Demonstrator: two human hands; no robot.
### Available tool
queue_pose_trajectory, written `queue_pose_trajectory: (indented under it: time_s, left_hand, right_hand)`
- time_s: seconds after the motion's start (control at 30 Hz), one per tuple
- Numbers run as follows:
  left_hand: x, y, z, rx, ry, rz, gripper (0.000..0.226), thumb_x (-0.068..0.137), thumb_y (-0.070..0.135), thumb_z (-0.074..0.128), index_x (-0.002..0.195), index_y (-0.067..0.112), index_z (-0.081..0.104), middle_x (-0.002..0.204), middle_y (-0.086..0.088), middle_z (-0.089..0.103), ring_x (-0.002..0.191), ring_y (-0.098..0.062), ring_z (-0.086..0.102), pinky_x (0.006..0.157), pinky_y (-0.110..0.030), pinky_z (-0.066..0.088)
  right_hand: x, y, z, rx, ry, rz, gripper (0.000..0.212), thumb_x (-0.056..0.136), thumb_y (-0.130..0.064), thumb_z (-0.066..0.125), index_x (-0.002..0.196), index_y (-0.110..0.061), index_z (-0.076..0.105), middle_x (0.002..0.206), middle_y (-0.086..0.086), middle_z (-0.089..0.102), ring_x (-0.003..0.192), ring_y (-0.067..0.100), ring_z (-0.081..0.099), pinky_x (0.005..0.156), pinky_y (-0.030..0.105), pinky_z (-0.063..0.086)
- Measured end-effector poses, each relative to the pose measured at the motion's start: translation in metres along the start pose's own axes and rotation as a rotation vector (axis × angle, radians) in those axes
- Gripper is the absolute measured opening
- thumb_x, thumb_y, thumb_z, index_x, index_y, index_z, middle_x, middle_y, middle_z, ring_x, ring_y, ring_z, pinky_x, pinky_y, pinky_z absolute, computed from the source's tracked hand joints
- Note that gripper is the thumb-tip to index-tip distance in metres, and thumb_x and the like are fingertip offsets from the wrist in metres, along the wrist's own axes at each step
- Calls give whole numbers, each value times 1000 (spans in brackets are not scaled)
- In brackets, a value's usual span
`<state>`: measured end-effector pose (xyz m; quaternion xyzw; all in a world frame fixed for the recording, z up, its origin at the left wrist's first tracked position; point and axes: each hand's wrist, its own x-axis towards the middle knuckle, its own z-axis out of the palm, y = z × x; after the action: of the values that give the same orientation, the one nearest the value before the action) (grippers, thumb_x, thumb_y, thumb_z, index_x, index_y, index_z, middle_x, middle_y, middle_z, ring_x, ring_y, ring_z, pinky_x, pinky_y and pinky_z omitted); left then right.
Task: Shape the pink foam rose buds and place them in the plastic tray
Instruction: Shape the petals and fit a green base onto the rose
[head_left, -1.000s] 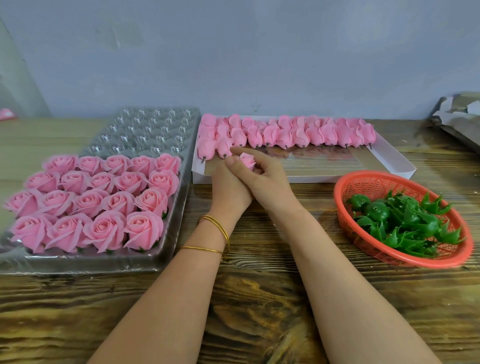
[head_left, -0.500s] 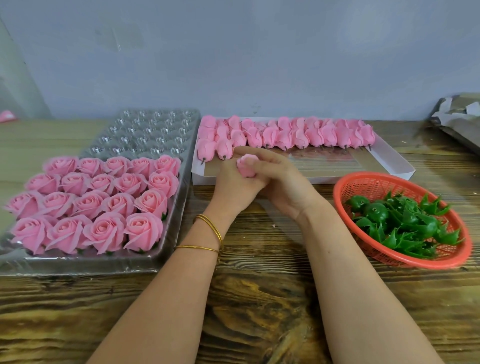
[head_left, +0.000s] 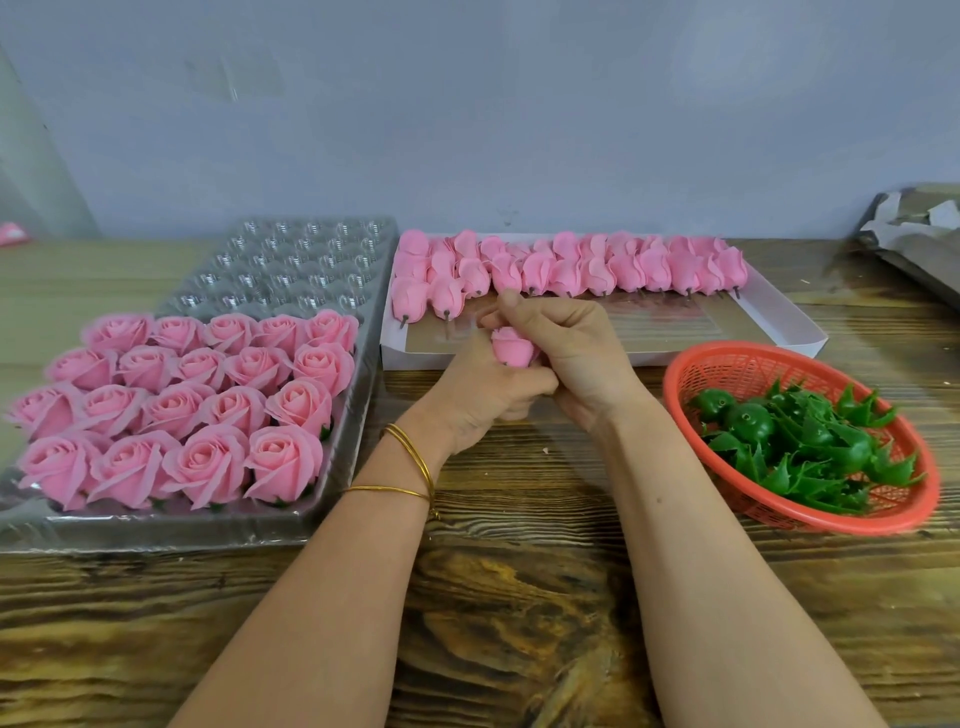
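Note:
One pink foam rose bud (head_left: 511, 349) sits between both hands, above the wooden table near the white box's front edge. My left hand (head_left: 480, 397) grips it from below, and my right hand (head_left: 574, 358) curls over its top and right side. The clear plastic tray (head_left: 332, 260) lies at the left; several shaped pink roses (head_left: 197, 405) fill its near rows and its far cups stand bare. A white shallow box (head_left: 779, 325) behind the hands holds a row of several unshaped pink buds (head_left: 571, 267).
A red plastic basket (head_left: 727, 364) of green leaf-like calyx pieces (head_left: 810, 447) stands at the right. Crumpled grey paper (head_left: 914, 228) lies at the far right edge. A grey wall runs behind the wooden table (head_left: 519, 597).
Both hands drew back from the white box toward me with the bud. The bud now shows more between the fingers, and my right hand has rolled over its top.

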<state>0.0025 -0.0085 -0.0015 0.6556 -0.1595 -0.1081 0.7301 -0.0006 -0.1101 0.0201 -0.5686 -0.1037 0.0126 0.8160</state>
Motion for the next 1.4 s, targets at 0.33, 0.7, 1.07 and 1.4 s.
queue_pose_trajectory:
  time_s: [0.33, 0.7, 1.07, 1.4]
  left_hand:
    - [0, -1, 0, 8, 3, -36, 40, 77, -25, 44, 66, 13, 37, 41, 9, 29, 32, -2, 28, 35, -13, 21]
    - [1, -4, -3, 7, 52, -14, 33, 74, -21, 51, 69, 10, 45, 52, 3, 34, 42, -3, 39, 39, -14, 28]
    - [5, -6, -5, 5, 163, 130, 28, 63, -4, 62, 58, 24, 61, 46, 12, 48, 43, -1, 46, 38, -15, 32]
    - [4, -5, -6, 74, 167, 194, 28, 58, -7, 61, 62, 17, 48, 44, 10, 42, 42, -4, 38, 41, -13, 31]
  right_hand:
    - [-2, 2, -1, -2, -117, 130, 18, 67, -16, 72, 81, -6, 77, 82, 13, 71, 76, 13, 69, 70, 24, 57]
    - [-1, 5, -5, 6, -218, 187, 27, 69, -10, 70, 95, -7, 73, 93, 7, 71, 88, 11, 69, 74, 23, 56]
    - [-1, 1, -1, -177, -132, 167, 35, 90, -40, 60, 110, -12, 70, 100, 5, 72, 96, 16, 69, 77, 34, 56]
    - [5, 5, -3, 4, -56, 163, 25, 98, -22, 53, 97, -7, 74, 93, 19, 67, 85, 28, 66, 60, 33, 56]
